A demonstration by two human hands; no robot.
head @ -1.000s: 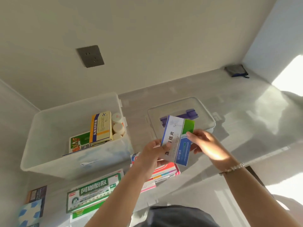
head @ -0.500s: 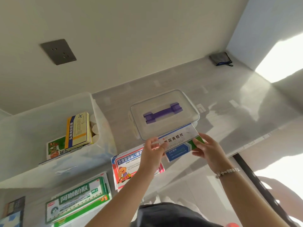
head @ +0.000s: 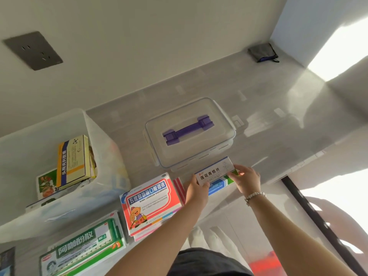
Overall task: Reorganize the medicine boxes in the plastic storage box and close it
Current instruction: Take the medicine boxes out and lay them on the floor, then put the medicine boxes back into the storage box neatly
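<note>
So both hands are on the white-and-blue medicine box (head: 216,174), lower middle of the frame, right at the near edge of the lid (head: 189,132) with the purple handle. The left hand (head: 197,189) pinches its left end, thumb on top and fingers curled under; the right hand (head: 246,179) pinches the right end the same way. It sits over a blue-green box (head: 220,185) lying flat on the counter.

Handling-wise I'd guess it's a thin carton, light and stiff enough but easy to dent, so holding by the short ends looks sensible. Glossy card could be a bit slippery.

The open plastic storage box (head: 59,156) is at the left of the frame, holding a yellow box (head: 72,160) standing upright and a green one (head: 46,183) behind it. The red-and-white box (head: 150,202) and green-and-white box (head: 83,246) lie outside it, lower left.
</note>
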